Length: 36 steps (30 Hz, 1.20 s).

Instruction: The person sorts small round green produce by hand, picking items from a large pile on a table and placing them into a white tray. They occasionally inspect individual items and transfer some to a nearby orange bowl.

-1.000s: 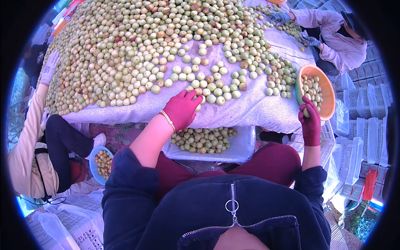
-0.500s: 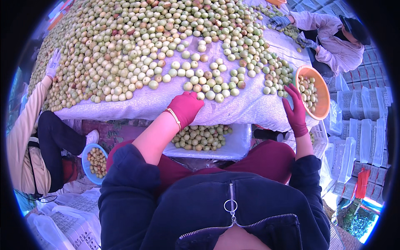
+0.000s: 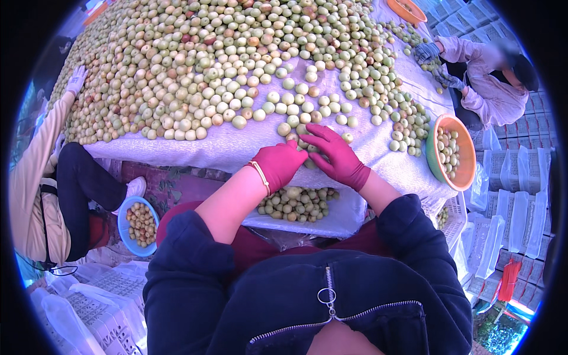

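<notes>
Lying near the surface's [image 3: 213, 148] edge, loose fruit [image 3: 284, 129] is bordered by the left hand [image 3: 285, 163], curled, hold hidden, and the right hand [image 3: 336, 157], loosely spread; if nudged, fruit could be rolled off.

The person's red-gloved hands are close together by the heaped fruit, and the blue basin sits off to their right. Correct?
Not quite: the head view shows the blue basin off to the person's left. The left hand and right hand, both red-gloved, are indeed close together by the heaped fruit.

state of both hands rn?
Left hand: curled; can't tell whether it holds anything.
Right hand: open, close beside the left.
</notes>
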Motion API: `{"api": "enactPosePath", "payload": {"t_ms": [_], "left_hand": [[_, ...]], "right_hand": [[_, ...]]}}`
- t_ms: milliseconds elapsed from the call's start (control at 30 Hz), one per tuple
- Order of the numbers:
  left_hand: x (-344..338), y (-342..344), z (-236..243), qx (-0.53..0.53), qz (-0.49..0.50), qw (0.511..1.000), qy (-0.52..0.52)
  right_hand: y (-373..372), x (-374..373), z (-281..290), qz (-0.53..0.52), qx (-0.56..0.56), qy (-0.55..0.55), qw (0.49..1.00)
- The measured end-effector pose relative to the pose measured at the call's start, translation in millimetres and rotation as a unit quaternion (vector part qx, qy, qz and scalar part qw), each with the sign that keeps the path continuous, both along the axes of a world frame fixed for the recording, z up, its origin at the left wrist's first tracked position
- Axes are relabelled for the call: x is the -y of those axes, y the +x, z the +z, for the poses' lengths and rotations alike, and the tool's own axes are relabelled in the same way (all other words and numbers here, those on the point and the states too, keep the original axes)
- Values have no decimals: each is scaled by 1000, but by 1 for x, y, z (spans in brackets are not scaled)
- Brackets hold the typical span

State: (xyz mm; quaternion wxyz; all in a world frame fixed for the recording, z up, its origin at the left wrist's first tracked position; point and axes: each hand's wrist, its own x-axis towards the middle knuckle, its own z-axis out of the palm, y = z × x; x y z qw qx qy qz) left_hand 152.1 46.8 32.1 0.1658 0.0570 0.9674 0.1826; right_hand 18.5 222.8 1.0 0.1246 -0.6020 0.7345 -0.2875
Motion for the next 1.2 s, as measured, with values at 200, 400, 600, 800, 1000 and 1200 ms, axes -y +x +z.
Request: {"api": "enactPosePath", "payload": {"t_ms": [200, 400, 600, 800, 1000, 1200], "left_hand": [[0, 4, 7, -7, -9, 1000, 23], [6, 7, 3, -6, -8, 1000, 11], [10, 8, 0, -14, -18, 1000, 22], [12, 8, 7, -3, -35, 999, 20], [9, 4, 7, 14, -34, 999, 3], [5, 1, 1, 2, -45, 999, -17]], "right_hand": [[-40, 125, -13, -59, -1, 8, 998], [-24, 161, -25, -36, -90, 200, 975], [-62, 145, -6, -106, 203, 21, 973], [-120, 136, -5, -136, 56, 265, 953], [-106, 112, 11, -153, 444, 172, 866], [-68, 57, 7, -106, 768, -104, 622]]}}
